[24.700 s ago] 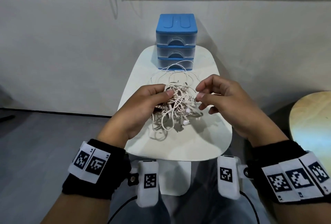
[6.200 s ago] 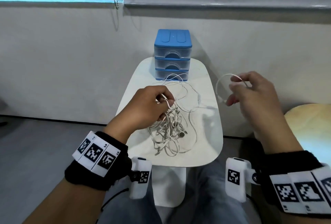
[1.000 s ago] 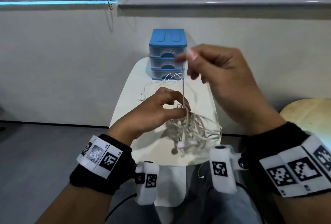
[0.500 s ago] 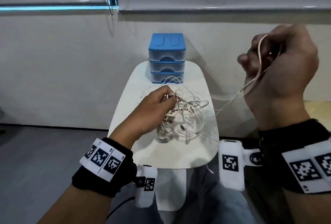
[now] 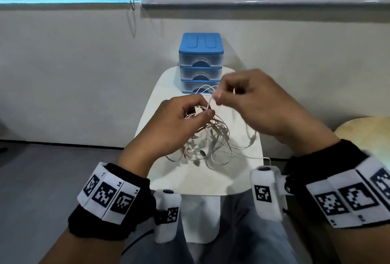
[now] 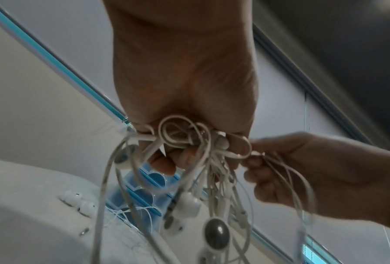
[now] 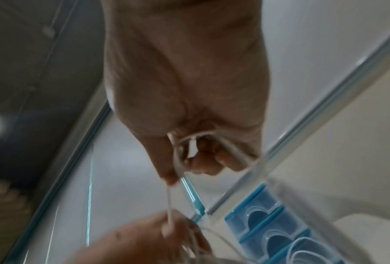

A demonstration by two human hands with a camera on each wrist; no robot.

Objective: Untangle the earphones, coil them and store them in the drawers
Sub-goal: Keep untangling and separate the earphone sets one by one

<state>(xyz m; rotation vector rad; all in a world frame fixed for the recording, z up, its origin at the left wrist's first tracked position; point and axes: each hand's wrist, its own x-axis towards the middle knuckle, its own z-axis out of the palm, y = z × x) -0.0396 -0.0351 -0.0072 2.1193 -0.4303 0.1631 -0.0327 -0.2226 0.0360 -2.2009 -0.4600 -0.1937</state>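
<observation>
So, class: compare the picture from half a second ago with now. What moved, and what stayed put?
The right hand swung from high on the right back down to the middle, still pinching one white strand just above the tangled white earphone bundle. The left hand kept its grip on the bundle. The blue three-drawer plastic organiser stayed shut.

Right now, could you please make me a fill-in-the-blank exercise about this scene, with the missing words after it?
1. The blue plastic drawer unit has ____ drawers, all closed.
2. The left hand grips the tangled bundle of white earphone cables above the white ____.
3. The right hand pinches a single white ____.

Missing words: three; table; cable
</observation>
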